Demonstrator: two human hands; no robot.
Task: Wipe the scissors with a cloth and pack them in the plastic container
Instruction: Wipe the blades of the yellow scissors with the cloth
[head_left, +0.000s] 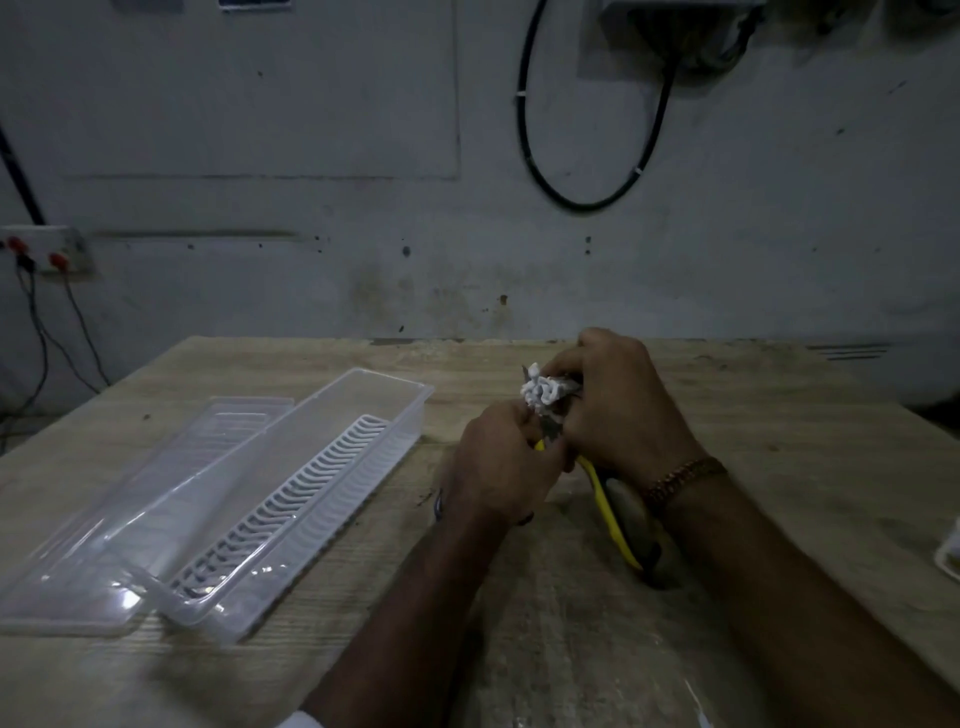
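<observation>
Above the wooden table, my left hand (501, 462) grips a pair of scissors with yellow and grey handles (610, 506); one handle trails back under my right wrist. My right hand (621, 402) is closed on a bunched white cloth (543, 392) wrapped around the blades, whose dark tip pokes out at the top left. The clear plastic container (400, 410), long and open, holds a white slotted insert and lies to the left of both hands. Its clear lid (156, 488) rests beside it on the left.
The wooden table (571, 649) ends at a grey wall. A white object (949, 553) sits at the table's right edge, cut off by the frame. A wall socket with red plugs (44, 254) and hanging wires is at far left. A black cable loops on the wall.
</observation>
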